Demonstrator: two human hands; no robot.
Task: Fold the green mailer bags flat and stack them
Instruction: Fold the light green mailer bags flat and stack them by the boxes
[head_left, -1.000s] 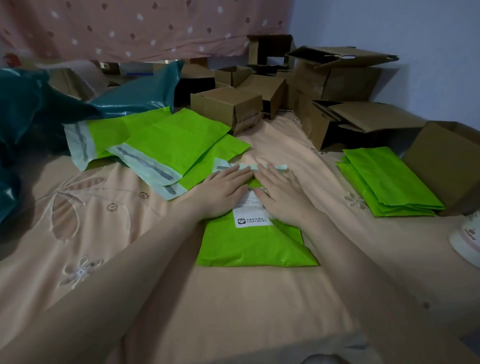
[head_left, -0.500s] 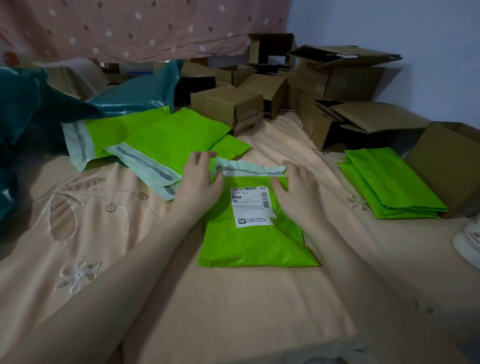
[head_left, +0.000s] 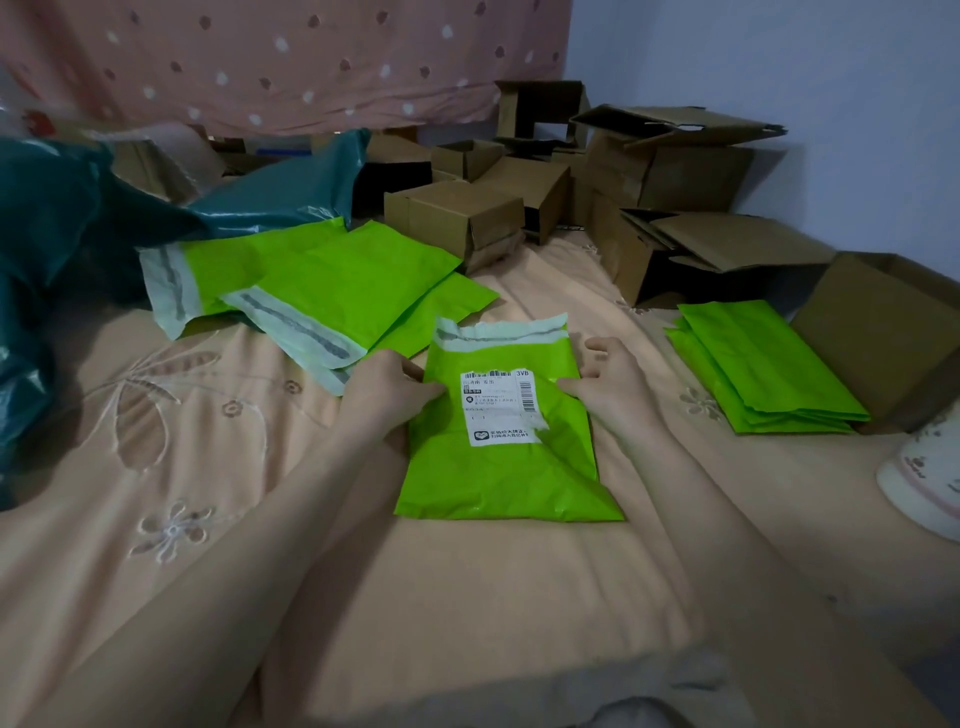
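Green mailer bag (head_left: 498, 467) lies flat at centre frame on the peach bedsheet (head_left: 208, 519), white shipping label (head_left: 500, 408) up, pale flap (head_left: 501, 332) open at its far edge; left hand (head_left: 387, 389) pinches the bag's left edge, thumb on top; right hand (head_left: 610, 384) holds the right edge, thumb on the bag, fingers loosely spread. Unfolded green mailers (head_left: 311, 280) overlap in a loose pile upper left of centre; folded stack (head_left: 758, 369) sits at right, touching a cardboard box (head_left: 883, 332); more boxes (head_left: 597, 182) along the top, teal plastic bag (head_left: 78, 223) at left edge.
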